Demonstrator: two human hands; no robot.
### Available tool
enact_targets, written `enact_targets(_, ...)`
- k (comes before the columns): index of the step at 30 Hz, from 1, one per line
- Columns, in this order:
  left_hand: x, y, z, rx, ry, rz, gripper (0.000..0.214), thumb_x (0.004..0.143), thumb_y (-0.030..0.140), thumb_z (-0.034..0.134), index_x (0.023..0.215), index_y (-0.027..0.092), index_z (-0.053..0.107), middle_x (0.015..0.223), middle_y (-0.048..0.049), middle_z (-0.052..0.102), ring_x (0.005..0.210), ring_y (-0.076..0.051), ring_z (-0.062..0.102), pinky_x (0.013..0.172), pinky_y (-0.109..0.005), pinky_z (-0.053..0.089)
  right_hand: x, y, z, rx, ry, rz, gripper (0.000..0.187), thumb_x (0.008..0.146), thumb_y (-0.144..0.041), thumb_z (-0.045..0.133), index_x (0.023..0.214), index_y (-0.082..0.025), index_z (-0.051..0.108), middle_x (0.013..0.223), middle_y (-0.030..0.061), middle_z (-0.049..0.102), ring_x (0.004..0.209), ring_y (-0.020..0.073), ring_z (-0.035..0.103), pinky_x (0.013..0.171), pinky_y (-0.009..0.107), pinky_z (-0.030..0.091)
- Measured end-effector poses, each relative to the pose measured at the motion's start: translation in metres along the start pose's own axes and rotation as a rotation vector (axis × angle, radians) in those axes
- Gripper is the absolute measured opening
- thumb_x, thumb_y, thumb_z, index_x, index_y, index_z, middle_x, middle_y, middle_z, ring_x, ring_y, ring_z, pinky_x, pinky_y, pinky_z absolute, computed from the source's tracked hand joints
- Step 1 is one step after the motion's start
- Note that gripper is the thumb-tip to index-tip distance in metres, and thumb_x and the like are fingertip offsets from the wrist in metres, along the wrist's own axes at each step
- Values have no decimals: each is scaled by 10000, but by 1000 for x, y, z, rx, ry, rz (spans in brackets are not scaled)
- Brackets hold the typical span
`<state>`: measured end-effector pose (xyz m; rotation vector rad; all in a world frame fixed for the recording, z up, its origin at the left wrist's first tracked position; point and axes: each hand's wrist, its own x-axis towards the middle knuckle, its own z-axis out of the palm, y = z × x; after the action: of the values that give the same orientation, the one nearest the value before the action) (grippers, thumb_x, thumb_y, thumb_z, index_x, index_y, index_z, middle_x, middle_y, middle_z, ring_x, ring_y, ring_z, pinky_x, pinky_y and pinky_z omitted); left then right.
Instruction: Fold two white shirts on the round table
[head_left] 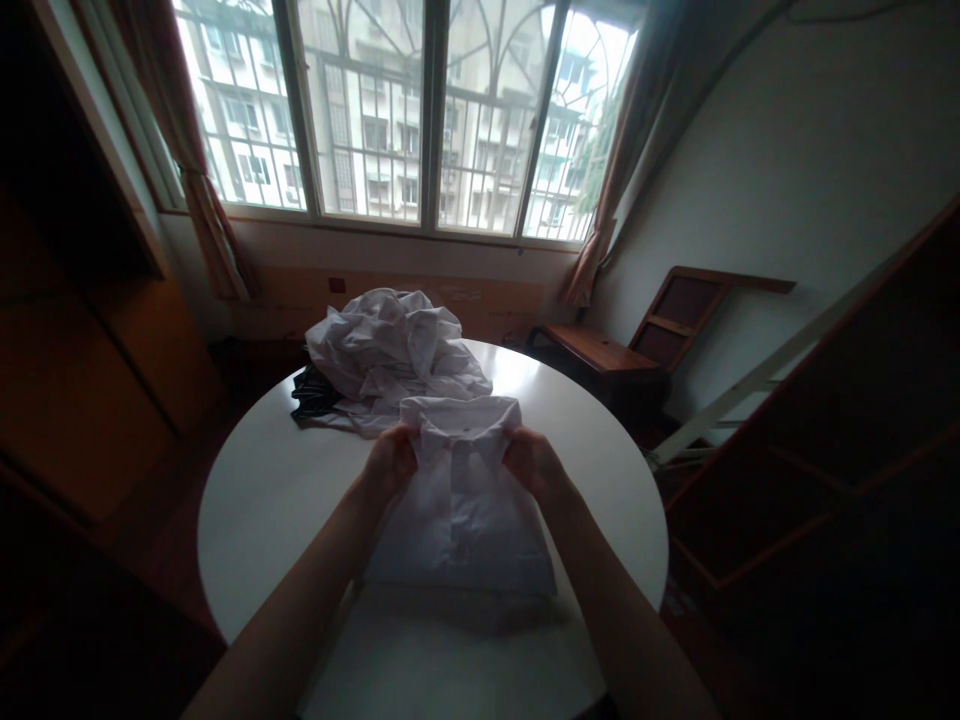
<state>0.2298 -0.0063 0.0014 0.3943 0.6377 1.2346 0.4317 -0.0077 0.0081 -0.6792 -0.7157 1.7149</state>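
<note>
A folded white shirt (461, 510) lies on the round white table (255, 490), collar pointing away from me. My left hand (390, 462) grips the shirt's left shoulder next to the collar, fingers curled on the cloth. My right hand (531, 462) holds the right shoulder the same way. Behind the shirt sits a crumpled heap of white clothes (394, 350), with a dark garment (315, 392) tucked under its left edge.
A wooden chair or bench (600, 350) stands at the back right of the table. Large barred windows (405, 110) with curtains fill the far wall. Dark wooden furniture (82, 330) stands on the left, and slanted wooden frames (825, 400) lean on the right.
</note>
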Motion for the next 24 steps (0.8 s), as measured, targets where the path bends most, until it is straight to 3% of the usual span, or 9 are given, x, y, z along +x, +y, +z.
enact_targets(5,1,6,-3,-96,108,48,155,665,48,440,639,115,578,442,17,562,383,-92,534,475,-190,465,2,-3,-1,82,45,3,164,748,-194,467,753,-168,629,624,-3,668,564,124,605,551,215,497)
enact_targets(10,2,8,-1,-137,96,50,153,745,91,440,666,117,568,514,-3,604,450,-101,575,504,-189,481,6,-1,-4,112,118,-29,141,787,-178,477,802,-161,617,672,3,682,584,118,617,571,208,510)
enact_targets(17,5,7,-6,-237,44,41,206,784,111,390,678,117,567,567,-29,626,510,-109,609,550,-198,509,4,-7,-10,200,41,66,150,720,-79,482,793,-124,605,662,29,679,587,118,628,606,197,513)
enact_targets(24,8,6,-10,-174,15,8,210,837,254,454,732,123,580,567,-17,634,514,-110,613,553,-207,516,7,-5,-16,157,-3,99,179,809,-307,525,750,-157,601,602,6,667,556,123,628,573,214,510)
